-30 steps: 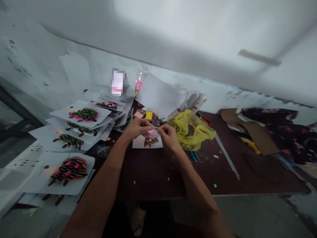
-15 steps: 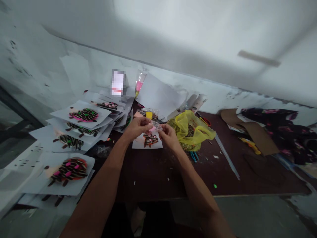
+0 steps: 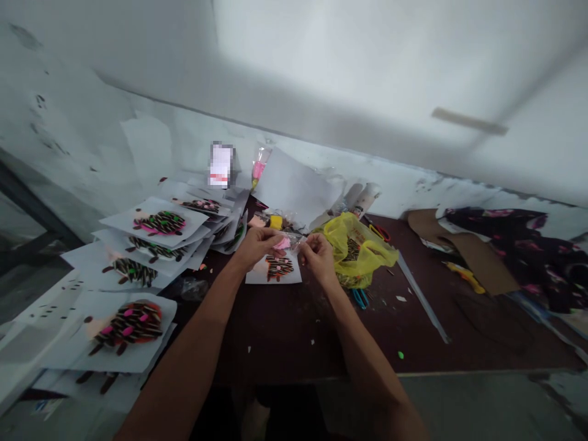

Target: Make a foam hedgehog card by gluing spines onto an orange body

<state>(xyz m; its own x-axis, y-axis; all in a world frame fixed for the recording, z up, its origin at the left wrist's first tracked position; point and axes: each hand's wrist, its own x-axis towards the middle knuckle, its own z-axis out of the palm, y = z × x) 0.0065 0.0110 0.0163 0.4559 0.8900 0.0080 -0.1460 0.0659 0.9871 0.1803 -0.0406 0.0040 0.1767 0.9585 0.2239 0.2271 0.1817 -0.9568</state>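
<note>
Between my hands is a small clear plastic packet (image 3: 283, 242) with a soft pink lump in it. My left hand (image 3: 258, 247) pinches the packet's pink side. The fingers of my right hand (image 3: 318, 256) are closed on its clear edge. Just below them, a white sheet with a hedgehog picture (image 3: 280, 267) lies on the dark table; its spines are brown sticks over orange, with pink dots. A yellow plastic bag (image 3: 362, 251) of short brown sticks stands right beside my right hand. A yellow block (image 3: 276, 222) sits behind my left fingers.
Stacked hedgehog sheets (image 3: 126, 324) cover the left side. Blue-handled scissors (image 3: 361, 298) lie partly under the bag, red-handled scissors (image 3: 379, 233) behind it. A clear strip (image 3: 422, 297), a yellow cutter (image 3: 465, 277) and brown cardboard (image 3: 482, 260) lie rightward. A phone-like screen (image 3: 221, 164) leans at the back.
My right hand has drawn slightly away to the right, and the packet looks more stretched between my hands. More of the pink lump shows at my left fingers. The view has tilted slightly.
</note>
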